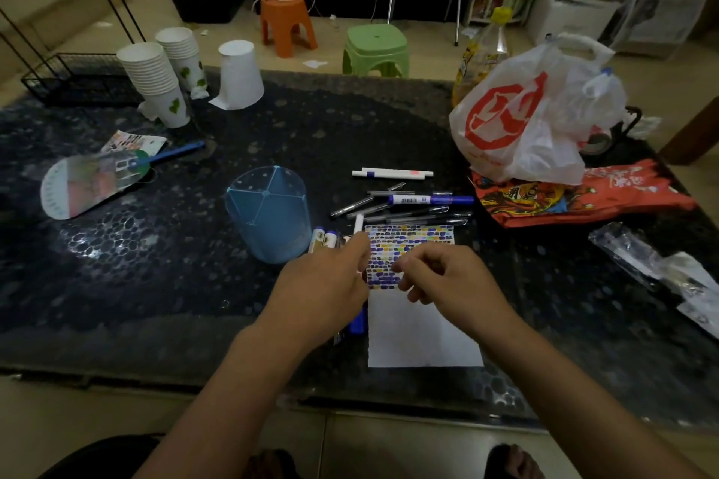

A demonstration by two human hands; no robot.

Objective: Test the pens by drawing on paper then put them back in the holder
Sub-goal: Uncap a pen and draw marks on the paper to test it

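Note:
A translucent blue pen holder (272,214) stands empty on the dark table. Right of it lies a white paper (424,331) whose upper half is filled with coloured test marks. My left hand (323,292) hovers at the paper's left edge and grips a white pen (358,224) whose end sticks out above the fingers. My right hand (447,284) is over the paper with curled fingers, thumb and forefinger close together near the left hand; anything between them is hidden. Several pens (412,206) lie behind the paper, and markers (325,239) lie beside the holder.
Stacked paper cups (155,78) and a hand fan (89,183) are at the far left. A white plastic bag (537,117) and red packets (583,194) fill the right side. A clear wrapper (661,268) lies at the right edge. Stools stand beyond the table.

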